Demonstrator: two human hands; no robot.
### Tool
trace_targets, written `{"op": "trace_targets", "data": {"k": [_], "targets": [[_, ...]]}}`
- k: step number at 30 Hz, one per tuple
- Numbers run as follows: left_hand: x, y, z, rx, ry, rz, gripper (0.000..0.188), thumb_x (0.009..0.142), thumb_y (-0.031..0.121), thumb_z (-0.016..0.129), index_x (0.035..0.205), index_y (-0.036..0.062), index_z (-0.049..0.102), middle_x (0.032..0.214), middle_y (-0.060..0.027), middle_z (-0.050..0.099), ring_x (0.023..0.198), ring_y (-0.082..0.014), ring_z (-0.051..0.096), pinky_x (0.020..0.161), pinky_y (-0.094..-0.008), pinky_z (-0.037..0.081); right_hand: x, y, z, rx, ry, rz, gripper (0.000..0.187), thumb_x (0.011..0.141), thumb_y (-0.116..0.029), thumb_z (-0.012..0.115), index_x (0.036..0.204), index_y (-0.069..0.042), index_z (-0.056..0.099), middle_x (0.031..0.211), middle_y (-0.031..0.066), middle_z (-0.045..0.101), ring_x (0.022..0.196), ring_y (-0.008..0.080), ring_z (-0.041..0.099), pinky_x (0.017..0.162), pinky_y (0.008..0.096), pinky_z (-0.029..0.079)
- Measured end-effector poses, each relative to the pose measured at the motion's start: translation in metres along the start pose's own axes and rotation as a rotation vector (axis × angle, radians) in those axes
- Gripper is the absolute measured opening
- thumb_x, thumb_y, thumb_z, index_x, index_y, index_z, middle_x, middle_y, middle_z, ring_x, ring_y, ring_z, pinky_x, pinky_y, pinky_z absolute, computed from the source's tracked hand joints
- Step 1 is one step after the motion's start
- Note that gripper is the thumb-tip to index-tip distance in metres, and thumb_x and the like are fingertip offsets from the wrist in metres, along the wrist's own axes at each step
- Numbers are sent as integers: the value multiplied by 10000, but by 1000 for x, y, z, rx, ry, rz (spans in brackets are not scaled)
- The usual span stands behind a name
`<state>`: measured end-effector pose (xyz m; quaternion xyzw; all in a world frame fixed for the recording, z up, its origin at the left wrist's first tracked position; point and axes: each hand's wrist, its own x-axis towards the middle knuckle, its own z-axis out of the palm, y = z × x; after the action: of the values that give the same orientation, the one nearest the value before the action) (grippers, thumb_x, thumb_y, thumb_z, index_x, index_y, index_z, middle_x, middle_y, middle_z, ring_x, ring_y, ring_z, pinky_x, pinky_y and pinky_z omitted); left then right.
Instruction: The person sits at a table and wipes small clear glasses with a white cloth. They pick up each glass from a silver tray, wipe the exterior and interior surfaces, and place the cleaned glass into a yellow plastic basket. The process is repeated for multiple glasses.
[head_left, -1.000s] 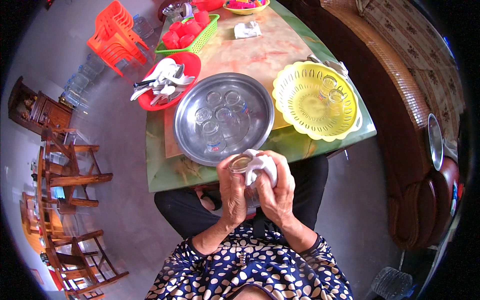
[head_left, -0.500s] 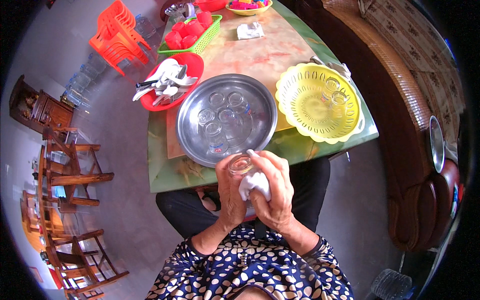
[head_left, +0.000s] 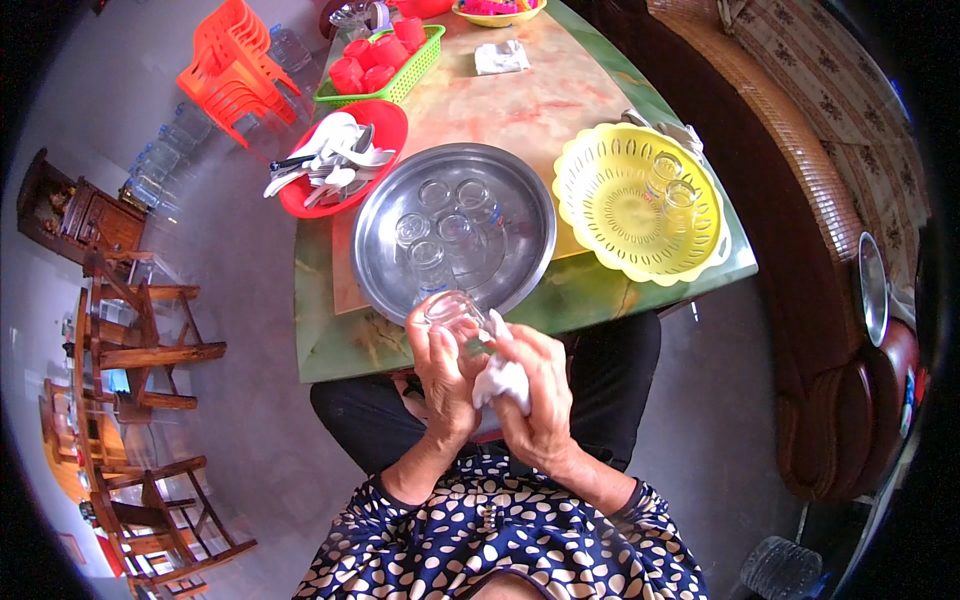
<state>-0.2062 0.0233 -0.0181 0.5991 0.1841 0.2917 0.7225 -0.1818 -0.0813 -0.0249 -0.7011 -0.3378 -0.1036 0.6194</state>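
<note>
My left hand point(head_left: 446, 385) is closed round a clear drinking glass point(head_left: 452, 312), which tilts over the table's near edge. Close beside it, my right hand point(head_left: 537, 390) grips a bunched white cloth point(head_left: 503, 383) that reaches up against the glass. Just beyond my hands is a round steel tray point(head_left: 375, 270) with several clear glasses point(head_left: 428, 255) standing in it. To the right, a yellow slotted plastic basket point(head_left: 578, 190) holds two glasses point(head_left: 681, 196) against its right side.
A red bowl point(head_left: 395, 125) of spoons and other utensils stands left of the tray. Behind it is a green basket point(head_left: 420, 72) of red cups. A folded white cloth point(head_left: 501, 57) lies farther back on the table point(head_left: 480, 110). Wooden chairs point(head_left: 160, 355) stand at the left.
My left hand has moved slightly left and up with the glass, tilting it. The cloth in my right hand has drawn a little away from the glass, so more of its side shows.
</note>
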Motion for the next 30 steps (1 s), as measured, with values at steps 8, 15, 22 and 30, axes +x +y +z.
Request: {"op": "trace_targets", "data": {"k": [8,15,22,30], "targets": [[2,-1,2,-376,37,-173,541,935,545,397,1265,117,411,1065,-22,514,928,-135,528,815,-295,464,-15,12,7,335,53,246,389,821,-41,519,1204,14,475,1162,170,493,1083,263,506,936,339,397],[1,-3,1,-312,27,-242,541,937,543,394,1274,121,415,1080,-24,525,997,-145,522,831,-312,466,7,10,-7,537,3,596,303,869,-122,542,1140,13,530,980,30,575,842,87,524,772,236,445],[-2,-24,-9,-385,-46,-319,479,986,432,327,1254,51,439,1039,-38,546,946,-132,508,828,-290,429,-2,3,1,-187,31,-157,589,607,-45,699,1166,6,522,1083,176,573,998,338,540,882,476,395],[-14,-9,-7,-207,-182,-84,605,956,483,386,1296,-17,397,1171,-91,507,1069,-160,507,930,-305,403,19,-2,-7,239,21,233,403,753,-67,597,1139,8,510,997,156,570,913,278,568,828,342,452]]}}
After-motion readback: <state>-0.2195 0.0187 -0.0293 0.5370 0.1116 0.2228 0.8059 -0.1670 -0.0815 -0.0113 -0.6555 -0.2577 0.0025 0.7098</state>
